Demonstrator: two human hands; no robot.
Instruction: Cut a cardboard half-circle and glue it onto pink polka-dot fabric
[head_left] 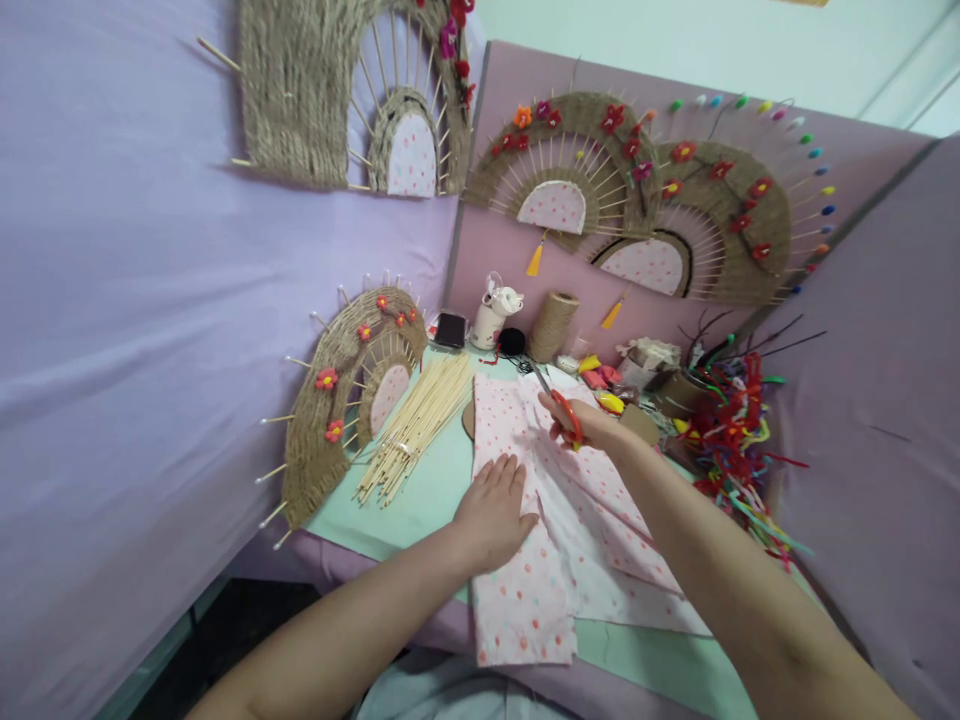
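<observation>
A white cloth with small pink and red spots lies over the tabletop, its front end hanging near the table's edge. My left hand rests flat on it, fingers stretched out and pointing away from me. In my right hand is a pair of scissors with red handles. The blades point away, up and to the left, over the far part of the cloth. A long split runs through the cloth between my hands, with folds to its right. Whether the blades touch the fabric, I cannot tell.
Left of the cloth lies a bundle of thin wooden sticks, beside a woven twine arch. Behind stand a twine spool and a white bottle. Colourful pipe cleaners crowd the right side. Fabric-covered partitions enclose the table.
</observation>
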